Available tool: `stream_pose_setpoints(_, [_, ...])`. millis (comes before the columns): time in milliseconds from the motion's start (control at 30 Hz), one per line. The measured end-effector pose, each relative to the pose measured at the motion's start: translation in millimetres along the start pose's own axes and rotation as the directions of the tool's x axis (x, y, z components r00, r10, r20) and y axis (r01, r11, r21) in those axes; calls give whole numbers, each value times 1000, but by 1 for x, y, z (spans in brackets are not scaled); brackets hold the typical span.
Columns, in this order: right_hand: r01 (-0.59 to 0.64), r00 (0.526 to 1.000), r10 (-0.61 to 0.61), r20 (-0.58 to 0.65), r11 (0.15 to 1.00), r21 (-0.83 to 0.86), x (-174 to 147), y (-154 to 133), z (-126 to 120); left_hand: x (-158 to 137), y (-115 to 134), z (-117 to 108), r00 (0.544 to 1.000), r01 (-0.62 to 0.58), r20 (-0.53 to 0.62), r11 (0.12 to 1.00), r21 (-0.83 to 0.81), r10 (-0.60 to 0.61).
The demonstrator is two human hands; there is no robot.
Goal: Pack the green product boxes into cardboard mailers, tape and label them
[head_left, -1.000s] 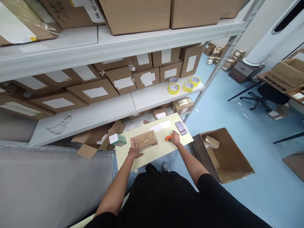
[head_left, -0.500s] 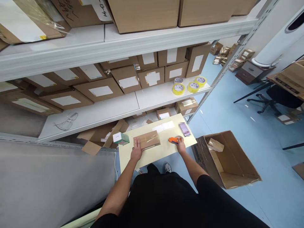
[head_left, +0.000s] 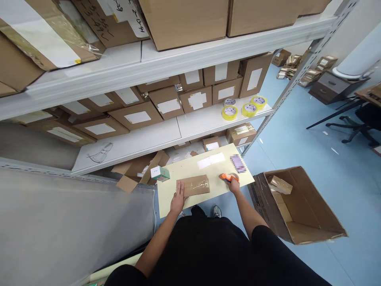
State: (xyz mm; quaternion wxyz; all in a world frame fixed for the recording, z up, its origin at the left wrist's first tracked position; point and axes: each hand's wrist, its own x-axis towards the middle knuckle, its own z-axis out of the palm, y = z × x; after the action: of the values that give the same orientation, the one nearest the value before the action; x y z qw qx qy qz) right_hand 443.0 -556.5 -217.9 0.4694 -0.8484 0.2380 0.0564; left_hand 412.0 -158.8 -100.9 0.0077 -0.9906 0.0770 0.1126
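On the pale yellow tabletop (head_left: 175, 171) lies a brown cardboard box (head_left: 190, 186) with shiny clear tape across its right part. My left hand (head_left: 178, 196) grips the box's left end, fingers stretched over the top and thumb at the near side. My right hand (head_left: 233, 185) is closed around an orange tape dispenser (head_left: 226, 177), held low over the table to the right of the box. A white paper strip (head_left: 211, 160) lies behind the box. The small green and white box (head_left: 160, 173) stands at the table's left end.
A pixelated purple item (head_left: 238, 163) lies at the table's right end. Behind it, yellow tape rolls (head_left: 229, 113) and labelled cartons (head_left: 168, 104) sit on the shelf (head_left: 154, 131), near clear glasses (head_left: 100, 153). A large open carton (head_left: 309, 198) stands on the floor at right.
The cardboard box has come nearer to me, away from the white strip, and its near side no longer shows. My right hand still holds the dispenser, now turned slightly. The view has shifted.
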Motion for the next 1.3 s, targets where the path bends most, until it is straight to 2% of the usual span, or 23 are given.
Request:
stream_pose_setpoints(167, [89,996,-77,-54,955,282,-5,-19,-13,35,22,-9,1000,-17,5,998,-61,17])
stream_pose_setpoints(300, [104,995,-84,-61,823,558,-17,-59,-21,71,48,-18,998,-13,61,995,-100,19])
stream_pose_setpoints(433, [160,985,-162,-59,735,659,-29,-108,-35,82,53,-12,994,-7,112,996,-93,18])
stream_pose_setpoints(567, [170,950,-303,77,709,685,-42,-148,-43,61,41,8,983,-50,171,991,-120,70])
stream_pose_setpoints(700, [151,892,-394,223,724,673,-56,-166,-22,48,36,18,977,-44,195,981,-188,81])
stream_pose_setpoints(867, [123,850,-361,385,845,520,-69,-154,19,59,38,9,969,1,236,951,-310,76])
stream_pose_setpoints(967, [150,840,-339,425,896,418,-70,-142,27,55,36,8,962,17,257,921,-390,91])
stream_pose_setpoints(1067, [210,830,-362,425,908,362,-68,-133,26,44,39,7,965,48,253,898,-437,71])
stream_pose_setpoints(1167, [235,830,-372,417,909,344,-69,-128,25,31,49,-2,989,108,144,877,-469,-45])
stream_pose_setpoints(1233, [233,833,-370,411,909,346,-70,-125,26,22,58,-11,991,98,-32,866,-491,-131])
stream_pose_setpoints(1300, [231,838,-367,403,909,347,-71,-124,28,13,66,-21,966,17,-217,872,-490,-141])
